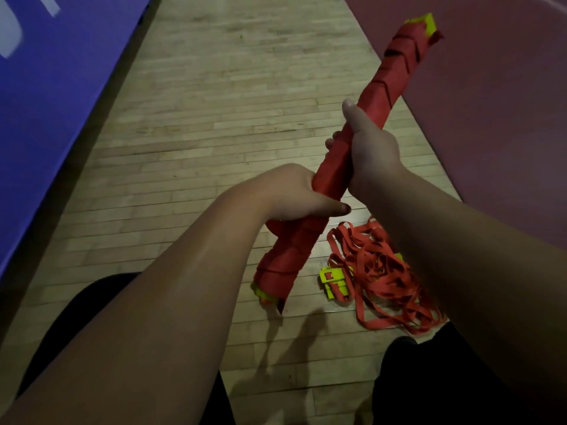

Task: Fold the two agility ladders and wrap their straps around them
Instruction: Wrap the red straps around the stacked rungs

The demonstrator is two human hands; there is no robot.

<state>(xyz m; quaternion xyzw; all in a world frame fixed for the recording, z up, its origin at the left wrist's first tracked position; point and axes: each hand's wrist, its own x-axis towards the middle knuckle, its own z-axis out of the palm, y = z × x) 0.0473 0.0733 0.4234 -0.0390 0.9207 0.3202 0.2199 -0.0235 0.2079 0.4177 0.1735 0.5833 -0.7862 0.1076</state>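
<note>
A folded agility ladder (389, 75), a long bundle of yellow-green rungs wound all over with red strap, slants in the air from lower left to upper right. My left hand (294, 191) grips it below its middle, thumb across the front. My right hand (368, 145) clasps it just above, thumb pointing up along the bundle. On the floor beneath lies the second ladder (334, 280): stacked yellow-green rungs beside a loose tangle of red strap (386, 280), partly hidden by my right forearm.
The wooden plank floor (214, 118) runs ahead. A blue padded mat (46, 102) borders it on the left, a dark red mat (491, 133) on the right. My dark-clothed knees (429, 378) are at the bottom, either side of the floor strip.
</note>
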